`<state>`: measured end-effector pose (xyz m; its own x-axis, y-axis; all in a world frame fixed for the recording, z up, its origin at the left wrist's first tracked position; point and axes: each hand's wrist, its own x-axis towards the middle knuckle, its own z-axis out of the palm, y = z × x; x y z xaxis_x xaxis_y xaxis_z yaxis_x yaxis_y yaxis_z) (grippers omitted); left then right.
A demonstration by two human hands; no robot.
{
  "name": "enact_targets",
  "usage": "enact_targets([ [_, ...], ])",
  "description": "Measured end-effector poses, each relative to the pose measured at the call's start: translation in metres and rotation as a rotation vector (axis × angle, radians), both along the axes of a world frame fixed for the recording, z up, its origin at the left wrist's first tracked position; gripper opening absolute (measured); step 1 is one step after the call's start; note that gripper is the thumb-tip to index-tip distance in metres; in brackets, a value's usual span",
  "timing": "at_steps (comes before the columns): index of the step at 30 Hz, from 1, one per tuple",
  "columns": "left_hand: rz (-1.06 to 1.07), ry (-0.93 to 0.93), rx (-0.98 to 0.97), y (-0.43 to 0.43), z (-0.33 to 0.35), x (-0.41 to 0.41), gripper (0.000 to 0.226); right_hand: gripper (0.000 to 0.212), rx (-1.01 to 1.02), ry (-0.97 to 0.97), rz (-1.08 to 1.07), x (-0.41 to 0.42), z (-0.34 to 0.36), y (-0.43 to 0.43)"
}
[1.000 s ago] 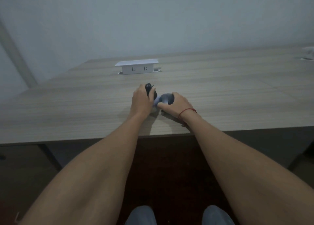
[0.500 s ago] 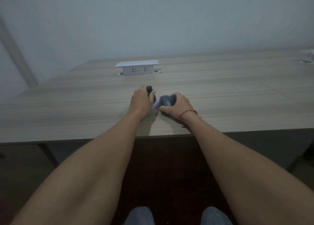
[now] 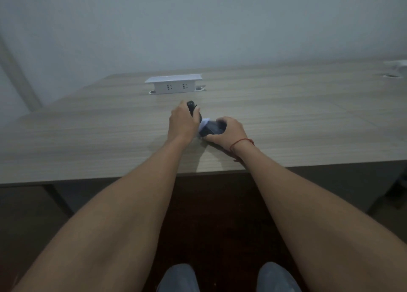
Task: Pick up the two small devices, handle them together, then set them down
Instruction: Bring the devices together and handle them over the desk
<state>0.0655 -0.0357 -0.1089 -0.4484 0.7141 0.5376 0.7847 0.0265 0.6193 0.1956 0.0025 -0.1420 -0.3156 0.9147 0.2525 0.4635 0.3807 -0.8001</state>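
the two small devices are both in the person's hands, in front of the white socket box (image 3: 173,84) on the table (image 3: 88,137). the left hand (image 3: 182,122) is wrapping around a dark, slim device (image 3: 192,106); the right hand (image 3: 229,131) is clamping a rounder dark device (image 3: 212,128), a pale patch showing between the two. pickup looks done and the handling together seems underway; setting down is left. no brand or writing is readable on anything.

- Both our forearms reach forward, converging toward the middle.
- Our left hand (image 3: 184,123) is curled closed, knuckles up, thumb on the right side.
- Our right hand (image 3: 229,133) is cupped closed just beside it, a red string around its wrist.
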Motion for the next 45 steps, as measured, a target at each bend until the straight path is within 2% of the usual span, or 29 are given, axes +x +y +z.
enact_targets([
  [4,0.068,0.074,-0.133,-0.008,-0.006,-0.009,0.034,0.066,0.0,0.022,0.014,0.003,0.0,0.0],
  [10,0.044,-0.097,0.098,-0.008,0.002,-0.012,0.032,0.063,-0.012,0.045,0.055,0.004,0.0,-0.001],
  [14,-0.041,-0.079,0.182,-0.003,0.014,-0.001,0.028,0.066,-0.021,0.049,0.069,0.004,0.0,0.001],
  [22,0.07,0.0,-0.154,-0.001,-0.006,-0.011,0.035,0.071,-0.015,0.063,0.071,0.006,0.001,0.002],
  [24,0.052,-0.008,-0.124,-0.003,-0.007,-0.014,0.035,0.071,-0.017,0.066,0.068,0.005,0.0,0.001],
  [28,-0.003,-0.09,0.094,-0.004,0.002,-0.006,0.028,0.066,-0.023,0.076,0.067,0.005,0.001,0.0],
  [30,-0.047,-0.084,0.135,-0.002,0.006,0.0,0.026,0.062,-0.031,0.09,0.071,0.006,0.001,-0.001],
  [37,0.067,0.0,-0.136,0.001,-0.004,-0.008,0.032,0.073,-0.024,0.068,0.064,0.007,0.0,0.001],
  [45,-0.044,-0.089,0.142,0.002,0.012,0.002,0.026,0.069,-0.039,0.078,0.057,0.006,0.001,-0.002],
])
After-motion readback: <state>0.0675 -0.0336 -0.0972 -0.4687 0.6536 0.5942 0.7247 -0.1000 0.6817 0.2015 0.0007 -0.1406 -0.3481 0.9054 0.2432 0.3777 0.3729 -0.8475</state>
